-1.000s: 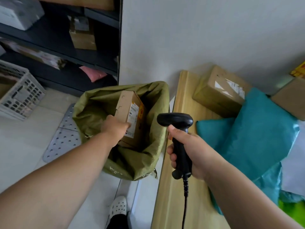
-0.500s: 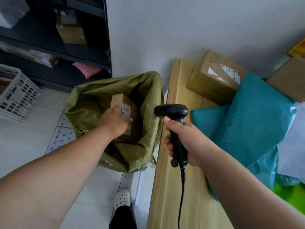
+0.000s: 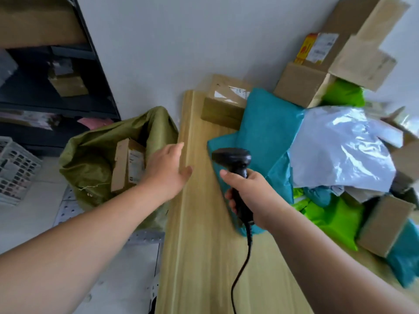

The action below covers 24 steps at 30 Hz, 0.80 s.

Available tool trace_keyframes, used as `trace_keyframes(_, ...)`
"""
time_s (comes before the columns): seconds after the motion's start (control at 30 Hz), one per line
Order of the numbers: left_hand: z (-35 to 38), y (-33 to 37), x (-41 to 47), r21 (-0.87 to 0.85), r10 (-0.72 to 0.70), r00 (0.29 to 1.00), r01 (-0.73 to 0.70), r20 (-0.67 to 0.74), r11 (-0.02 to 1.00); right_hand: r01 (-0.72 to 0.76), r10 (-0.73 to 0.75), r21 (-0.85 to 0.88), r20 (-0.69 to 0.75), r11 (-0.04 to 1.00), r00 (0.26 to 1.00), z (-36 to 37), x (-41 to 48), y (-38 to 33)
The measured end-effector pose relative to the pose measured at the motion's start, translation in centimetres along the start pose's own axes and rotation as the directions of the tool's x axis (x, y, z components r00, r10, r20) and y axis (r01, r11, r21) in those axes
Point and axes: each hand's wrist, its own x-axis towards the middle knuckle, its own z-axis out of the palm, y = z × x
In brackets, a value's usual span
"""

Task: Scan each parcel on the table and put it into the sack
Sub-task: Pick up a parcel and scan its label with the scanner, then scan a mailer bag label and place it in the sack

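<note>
The left hand hovers over the left edge of the counter, just beside the green sack. Its fingers are stretched out and hold nothing. The right hand wraps its fingers round the handle of a black corded scanner, whose head sits above a teal mailer. A cardboard box stands on end inside the sack, which sits on the floor. On the counter lie the parcels: a brown box against the wall, touching the teal mailer, a white mailer, green mailers and more boxes at the right.
</note>
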Motion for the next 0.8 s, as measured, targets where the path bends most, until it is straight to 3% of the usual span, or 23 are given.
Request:
trace_keyframes(0.27,5.8,11.0,-1.1,-0.037,0.093,0.988,-0.089,0.123,0.995,0.070,-0.063,0.050,-0.117,0.996,0.991,-10.5,-5.4,2.8)
trace_keyframes(0.57,12.2,18.6,2.3,-0.091,-0.261,0.942,0.285,0.213,0.954,0.087,-0.069,0.103,-0.164,0.991,0.984,-17.5,-6.7,4.4)
trace_keyframes(0.67,13.2,18.3,3.1,-0.115,-0.334,0.934,0.348,0.128,0.930,0.084,-0.065,0.129,-0.144,0.988,0.987,-18.4,-6.6,4.9)
trace_keyframes(0.8,12.0,17.2,2.7,-0.298,-0.357,0.933,0.331,-0.037,0.896,0.091,-0.074,0.135,-0.128,0.987,0.989,-18.9,-6.5,5.2)
